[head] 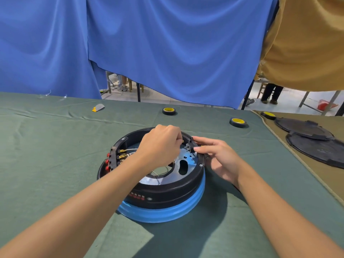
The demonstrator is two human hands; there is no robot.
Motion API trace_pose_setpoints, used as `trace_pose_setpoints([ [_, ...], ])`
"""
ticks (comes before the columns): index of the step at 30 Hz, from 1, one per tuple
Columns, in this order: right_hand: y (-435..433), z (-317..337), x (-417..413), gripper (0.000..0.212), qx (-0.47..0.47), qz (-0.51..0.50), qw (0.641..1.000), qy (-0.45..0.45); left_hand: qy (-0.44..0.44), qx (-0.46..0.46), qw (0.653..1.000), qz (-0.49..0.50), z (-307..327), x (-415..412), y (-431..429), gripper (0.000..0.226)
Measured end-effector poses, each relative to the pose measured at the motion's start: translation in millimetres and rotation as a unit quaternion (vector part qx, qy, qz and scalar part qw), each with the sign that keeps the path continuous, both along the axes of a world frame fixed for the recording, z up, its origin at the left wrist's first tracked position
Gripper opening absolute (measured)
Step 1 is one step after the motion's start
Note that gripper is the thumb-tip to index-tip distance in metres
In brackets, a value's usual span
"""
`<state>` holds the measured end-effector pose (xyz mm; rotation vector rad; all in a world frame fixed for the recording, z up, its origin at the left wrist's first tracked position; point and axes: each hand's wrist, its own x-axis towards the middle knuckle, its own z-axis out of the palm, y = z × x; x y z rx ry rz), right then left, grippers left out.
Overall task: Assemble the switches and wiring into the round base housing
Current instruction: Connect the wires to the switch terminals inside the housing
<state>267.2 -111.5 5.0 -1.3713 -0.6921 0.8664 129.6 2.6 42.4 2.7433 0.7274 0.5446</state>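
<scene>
On the green cloth (55,155) in front of you: round base housing (167,194), black on a blue ring, open side up. Your left hand (160,144) is over the far side of it, fingers curled down tight inside. Tips are hidden, so can't tell what they hold. Your right hand (221,159) is at the right rim, thumb and index finger nearly closed, pinching the small black switch (190,146). Red-button terminal block (111,160) sits on the left rim.
</scene>
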Motion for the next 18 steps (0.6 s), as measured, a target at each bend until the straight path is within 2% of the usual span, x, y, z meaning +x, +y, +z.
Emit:
trace_pose_setpoints([
  [3,8,1,-1,0.039,0.002,-0.016,1.0,0.015,-0.001,0.005,1.0,0.014,-4,1,-2,0.019],
  [5,12,-1,-5,0.036,-0.007,-0.043,0.999,-0.008,-0.008,0.001,1.0,0.018,-6,2,-3,0.019],
  [9,15,-16,-16,0.034,-0.046,-0.092,0.975,-0.198,-0.032,-0.057,0.998,0.012,-7,0,2,0.015],
  [10,14,-21,-19,0.037,-0.047,-0.109,0.969,-0.214,-0.037,-0.072,0.997,0.009,-6,0,5,0.015],
  [15,11,-31,-23,0.044,-0.038,-0.15,0.972,-0.175,-0.035,-0.118,0.992,-0.005,-3,6,12,0.014],
  [18,11,-32,-23,0.037,-0.025,-0.14,0.974,-0.177,-0.046,-0.106,0.993,0.002,-10,10,9,0.013],
])
